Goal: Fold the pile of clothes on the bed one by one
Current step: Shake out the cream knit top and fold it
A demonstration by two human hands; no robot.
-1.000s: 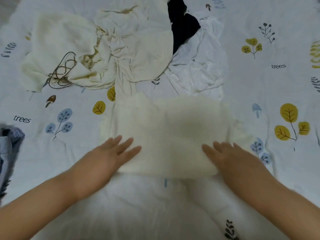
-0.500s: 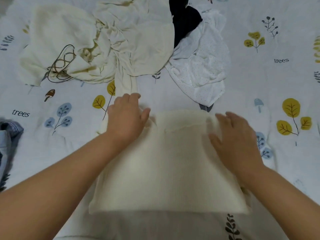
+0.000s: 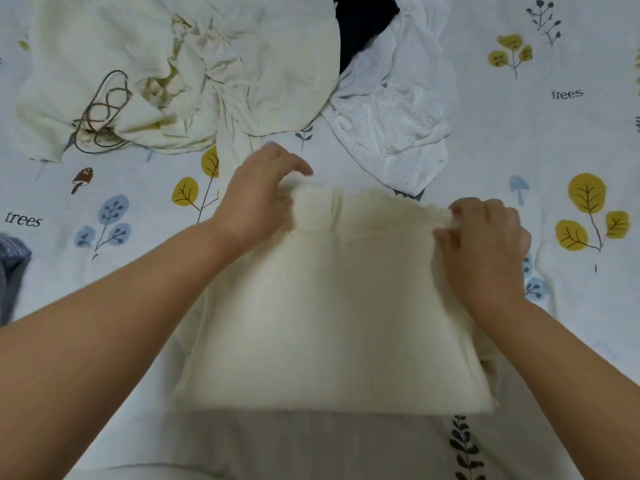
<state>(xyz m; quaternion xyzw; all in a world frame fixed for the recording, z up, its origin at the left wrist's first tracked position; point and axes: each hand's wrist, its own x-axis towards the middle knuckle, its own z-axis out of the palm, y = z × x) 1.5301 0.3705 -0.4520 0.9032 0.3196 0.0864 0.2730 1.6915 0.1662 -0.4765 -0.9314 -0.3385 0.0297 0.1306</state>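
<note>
A cream ribbed knit garment (image 3: 332, 313) lies partly folded on the bed in front of me. My left hand (image 3: 258, 199) grips its far left corner, fingers curled round the edge. My right hand (image 3: 485, 233) pinches the far right corner. The far edge is lifted a little off the sheet between the two hands. Behind it sits the unfolded pile: a large cream garment (image 3: 194, 71) with a brown cord (image 3: 104, 112), a black garment (image 3: 363, 22) and a white dotted garment (image 3: 398, 109).
The bed sheet (image 3: 571, 140) is white with printed leaves, mushrooms and the word "trees". A blue denim piece (image 3: 12, 268) shows at the left edge. Bare sheet lies to the right of the knit garment and at the near edge.
Both hands went from lying flat on the near part of the knit garment to its far corners and closed on them. The far edge has risen slightly.
</note>
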